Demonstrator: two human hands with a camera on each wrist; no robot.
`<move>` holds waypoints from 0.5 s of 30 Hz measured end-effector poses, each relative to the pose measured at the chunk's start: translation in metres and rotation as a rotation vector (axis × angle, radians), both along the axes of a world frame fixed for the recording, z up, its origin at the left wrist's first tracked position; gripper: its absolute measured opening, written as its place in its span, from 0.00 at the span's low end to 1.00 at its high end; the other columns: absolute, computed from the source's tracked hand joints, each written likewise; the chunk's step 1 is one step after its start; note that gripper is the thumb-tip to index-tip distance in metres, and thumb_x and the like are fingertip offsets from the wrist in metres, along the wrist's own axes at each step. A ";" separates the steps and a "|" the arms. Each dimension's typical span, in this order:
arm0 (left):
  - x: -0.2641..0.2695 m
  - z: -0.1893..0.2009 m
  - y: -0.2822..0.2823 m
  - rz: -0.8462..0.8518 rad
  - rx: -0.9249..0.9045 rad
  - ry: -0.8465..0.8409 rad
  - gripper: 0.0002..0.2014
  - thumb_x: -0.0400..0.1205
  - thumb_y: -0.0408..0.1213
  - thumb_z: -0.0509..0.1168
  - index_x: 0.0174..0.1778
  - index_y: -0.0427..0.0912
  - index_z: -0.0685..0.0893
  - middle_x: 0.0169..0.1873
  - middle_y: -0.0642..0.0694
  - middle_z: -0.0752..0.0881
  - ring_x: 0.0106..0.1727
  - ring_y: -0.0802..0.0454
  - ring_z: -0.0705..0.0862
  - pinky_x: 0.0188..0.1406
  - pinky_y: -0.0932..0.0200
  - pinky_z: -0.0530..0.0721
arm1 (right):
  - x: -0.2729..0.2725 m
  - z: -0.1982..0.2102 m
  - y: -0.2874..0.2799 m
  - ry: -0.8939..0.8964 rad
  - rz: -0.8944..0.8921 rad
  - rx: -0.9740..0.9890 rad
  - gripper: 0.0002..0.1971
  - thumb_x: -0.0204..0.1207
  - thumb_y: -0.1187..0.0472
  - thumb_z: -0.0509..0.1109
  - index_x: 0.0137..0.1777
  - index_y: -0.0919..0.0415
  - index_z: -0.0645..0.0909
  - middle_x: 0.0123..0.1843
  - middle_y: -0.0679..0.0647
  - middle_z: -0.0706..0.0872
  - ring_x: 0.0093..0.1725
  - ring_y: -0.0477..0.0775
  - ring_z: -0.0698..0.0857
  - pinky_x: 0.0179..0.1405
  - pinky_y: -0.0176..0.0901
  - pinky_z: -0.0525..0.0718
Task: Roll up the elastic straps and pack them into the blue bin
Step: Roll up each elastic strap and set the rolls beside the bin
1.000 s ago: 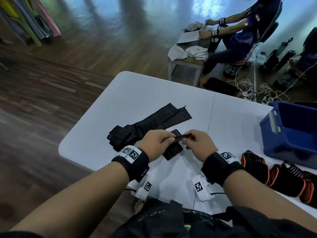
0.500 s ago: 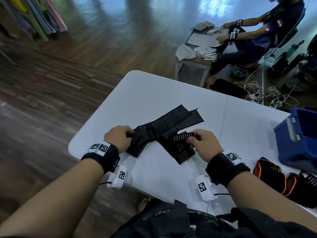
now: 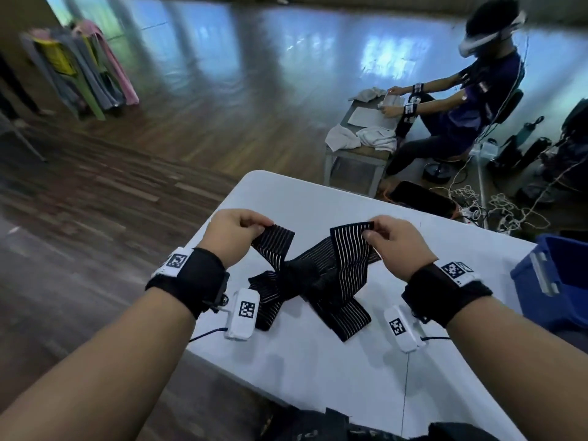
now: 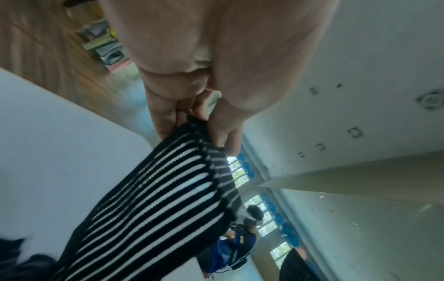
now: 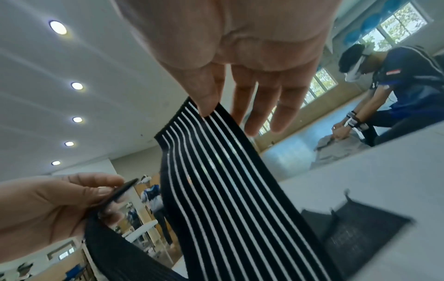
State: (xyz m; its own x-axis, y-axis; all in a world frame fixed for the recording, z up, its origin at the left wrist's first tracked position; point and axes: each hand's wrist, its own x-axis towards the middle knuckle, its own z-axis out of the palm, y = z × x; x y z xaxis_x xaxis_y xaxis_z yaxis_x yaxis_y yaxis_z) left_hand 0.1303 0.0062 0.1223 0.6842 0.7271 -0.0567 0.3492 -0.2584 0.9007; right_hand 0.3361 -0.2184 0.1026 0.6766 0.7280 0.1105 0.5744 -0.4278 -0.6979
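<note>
Above the white counter, my left hand pinches one end of a black, white-striped elastic strap at 10 o'clock, while my right hand pinches another striped end at 2 o'clock. Both ends are lifted; the tangled strap middle lies on the counter between my wrists. The blue bin stands at 3 o'clock, well apart.

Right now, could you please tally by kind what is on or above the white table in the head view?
Hands: 2, the left hand and right hand, each pinching a strap end
Black striped elastic straps: tangled together, so no sure count
Blue bin: 1
White table: 1
Total: 4, straps aside
</note>
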 end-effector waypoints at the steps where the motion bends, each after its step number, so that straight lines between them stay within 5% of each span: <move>1: 0.007 0.012 0.002 -0.001 0.004 -0.024 0.17 0.81 0.22 0.67 0.39 0.50 0.93 0.40 0.47 0.93 0.41 0.54 0.89 0.52 0.56 0.88 | 0.004 0.014 0.002 -0.026 0.001 0.023 0.06 0.81 0.60 0.68 0.46 0.60 0.84 0.39 0.52 0.86 0.41 0.55 0.83 0.47 0.53 0.82; 6: 0.044 0.075 -0.001 -0.029 0.023 -0.172 0.18 0.81 0.22 0.66 0.40 0.51 0.92 0.41 0.46 0.93 0.44 0.51 0.91 0.56 0.46 0.91 | 0.017 0.081 0.004 -0.027 -0.029 0.205 0.03 0.79 0.59 0.72 0.47 0.57 0.84 0.40 0.55 0.89 0.42 0.58 0.88 0.45 0.59 0.89; 10: 0.071 0.123 -0.010 -0.087 0.047 -0.295 0.22 0.79 0.19 0.64 0.43 0.54 0.92 0.45 0.43 0.92 0.47 0.44 0.93 0.53 0.42 0.92 | 0.016 0.130 -0.001 0.083 -0.101 0.450 0.10 0.76 0.65 0.77 0.50 0.56 0.77 0.42 0.57 0.86 0.38 0.50 0.86 0.32 0.37 0.86; 15: 0.100 0.162 -0.032 -0.152 0.068 -0.411 0.21 0.80 0.19 0.66 0.50 0.52 0.91 0.43 0.42 0.94 0.42 0.44 0.93 0.48 0.49 0.92 | 0.017 0.174 -0.013 -0.024 -0.101 0.585 0.09 0.74 0.68 0.78 0.41 0.59 0.80 0.40 0.60 0.86 0.38 0.53 0.86 0.40 0.42 0.88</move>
